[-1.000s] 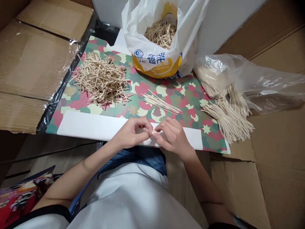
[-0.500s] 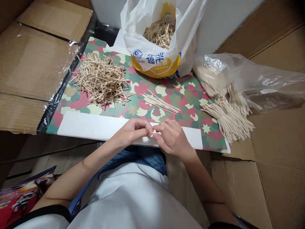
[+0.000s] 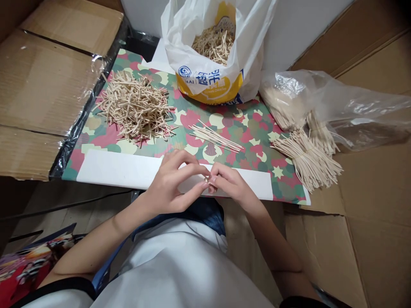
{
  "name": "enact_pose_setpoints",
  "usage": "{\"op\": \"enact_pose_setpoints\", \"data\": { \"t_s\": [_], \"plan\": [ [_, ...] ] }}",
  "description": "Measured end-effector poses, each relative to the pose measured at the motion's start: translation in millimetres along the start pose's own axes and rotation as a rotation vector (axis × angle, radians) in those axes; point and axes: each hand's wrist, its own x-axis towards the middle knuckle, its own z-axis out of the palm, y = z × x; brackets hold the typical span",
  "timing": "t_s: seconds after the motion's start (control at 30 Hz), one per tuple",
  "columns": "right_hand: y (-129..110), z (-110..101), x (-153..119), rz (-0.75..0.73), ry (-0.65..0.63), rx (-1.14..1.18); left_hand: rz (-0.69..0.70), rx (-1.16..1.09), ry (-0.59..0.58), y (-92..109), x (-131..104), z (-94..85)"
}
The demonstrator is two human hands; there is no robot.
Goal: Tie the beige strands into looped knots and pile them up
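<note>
My left hand [image 3: 176, 182] and my right hand [image 3: 229, 182] meet over the white strip at the table's front edge. Between their fingertips is a small pale stick piece [image 3: 207, 180], mostly hidden. The right thumb and forefinger pinch it; the left thumb and forefinger close on its other side. Beyond the hands lie several loose straight sticks [image 3: 218, 137]. A heap of short bent sticks [image 3: 135, 107] is at the left, and tied bundles of long sticks [image 3: 310, 160] lie at the right.
A white plastic bag [image 3: 212, 81] of bent sticks stands at the back of the patterned tabletop [image 3: 192, 113]. A clear plastic bag [image 3: 298, 96] partly covers more sticks at the right. Cardboard [image 3: 45, 81] lies at the left, with more cardboard [image 3: 379, 179] at the right.
My left hand has turned and spread its fingers wider around the small piece. The right hand's fingers have curled in more. The stick piece is still between the fingertips.
</note>
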Motion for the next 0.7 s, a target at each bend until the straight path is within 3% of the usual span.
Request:
{"op": "enact_pose_setpoints", "data": {
  "t_s": [0.1, 0.37, 0.57, 0.7],
  "plan": [
    [0.8, 0.1, 2.9, 0.032, -0.054, 0.118, 0.037, 0.070, -0.054, 0.6, 0.1, -4.8],
    [-5.3, 1.0, 6.9, 0.071, -0.176, 0.336, 0.044, 0.005, -0.131, 0.4, 0.4, -5.3],
    [-7.6, 2.3, 3.6, 0.076, -0.191, 0.348, -0.007, -0.107, -0.071, 1.5, -0.9, -0.7],
    [-7.8, -3.3, 2.5, -0.005, -0.185, 0.203, -0.118, -0.260, -0.084, 3.0, 0.1, -1.1]
  ]
}}
